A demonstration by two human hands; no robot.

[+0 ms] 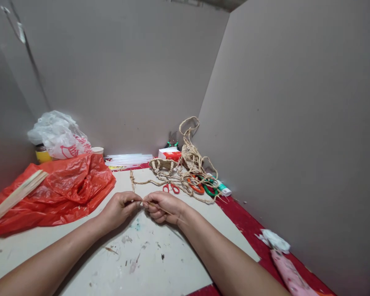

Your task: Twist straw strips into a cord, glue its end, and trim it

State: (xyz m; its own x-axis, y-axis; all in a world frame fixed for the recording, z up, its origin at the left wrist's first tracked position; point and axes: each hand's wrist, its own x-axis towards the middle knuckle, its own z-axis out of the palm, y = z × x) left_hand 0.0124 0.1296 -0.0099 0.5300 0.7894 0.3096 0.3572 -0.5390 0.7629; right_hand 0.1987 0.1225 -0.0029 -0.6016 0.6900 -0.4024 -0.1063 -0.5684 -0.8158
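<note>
At the middle of the pale board [160, 263], the left hand [120, 209] and right hand [165, 205] meet almost fingertip to fingertip, each with thumb and forefinger pinched together on a thin straw strand [160, 208]. One length of the strand lies across the right hand's curled fingers toward the wrist. Just beyond the left hand, a braided cord [144, 182] stands out against the board and runs right, into a tangled heap of rope [193, 158]. A pair of red scissor handles [175, 188] lies at the near edge of that heap, with an orange handle [196, 187] and a green handle [210, 190] partly under the rope. Next to these is a white-and-green tube [224, 189]; behind the heap's left side sits a red-and-white box [172, 154]. Left of the hands, a red plastic bag [80, 189] is spread out, a bundle of pale strips [18, 195] lying over it. Farther back are a crumpled white bag [61, 135], a yellow jar [43, 155], a white cup [98, 151] and clear sticks [128, 159]. Red covering on the table [249, 230] shows past the board's right edge, near a pink object [290, 271].
</note>
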